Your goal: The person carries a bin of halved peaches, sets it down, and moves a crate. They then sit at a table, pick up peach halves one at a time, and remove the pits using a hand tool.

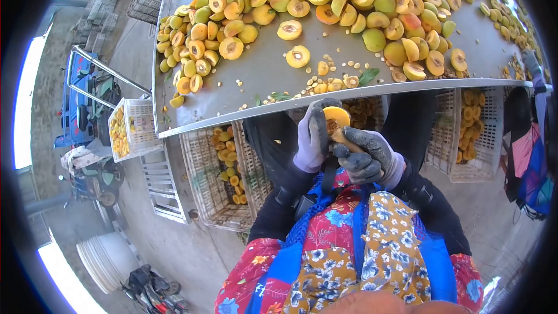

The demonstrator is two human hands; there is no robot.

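Note:
Just below the table's front edge, my left hand (pixel 313 136), in a grey-coated glove, grips a halved apricot (pixel 337 116) with its cut face turned up. My right hand (pixel 372 157), gloved alike, is closed around a small tool with a tan handle (pixel 345 138). The tool's tip meets the brown hollow of the fruit; its exact shape is hidden. Loose pits and scraps, with a few apricot halves (pixel 297 56), lie on the metal table (pixel 261 90) beyond my hands.
A large heap of apricots (pixel 372 3) covers the table's far side. Under the table stand plastic crates (pixel 200 168) holding fruit, with another white crate (pixel 145 119) at the left corner. A co-worker's gloved hand (pixel 530 61) is at the right. Parked vehicles (pixel 87 104) stand left.

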